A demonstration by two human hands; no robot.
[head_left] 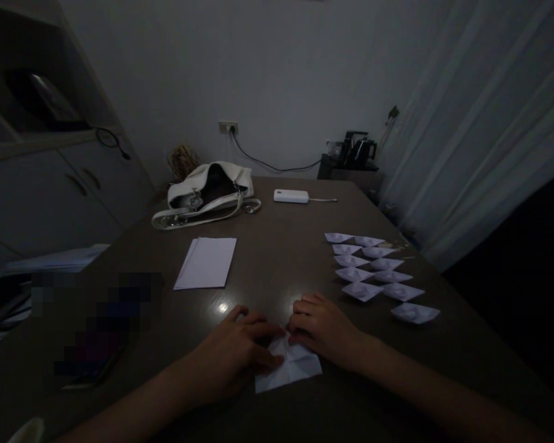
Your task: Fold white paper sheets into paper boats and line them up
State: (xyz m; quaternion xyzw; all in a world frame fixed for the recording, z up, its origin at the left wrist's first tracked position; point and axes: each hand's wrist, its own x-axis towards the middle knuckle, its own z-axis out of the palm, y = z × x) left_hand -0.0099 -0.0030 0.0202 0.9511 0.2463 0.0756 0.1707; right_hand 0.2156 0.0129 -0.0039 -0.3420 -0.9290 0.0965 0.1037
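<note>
In the head view, a thin, creased white sheet (300, 367) lay at the lower centre of the frame on the smooth, faintly glossy worktop (277, 246). The left hand (237, 351) and right hand (325, 329) both had bent fingers on it; whether they pinched or merely pressed, I could not tell. Pointed folded-paper boats (361, 291) stood in rows at centre right. Fingers covered the sheet's upper part; pixelation obscured the lower left; both forearms were cut off.
</note>
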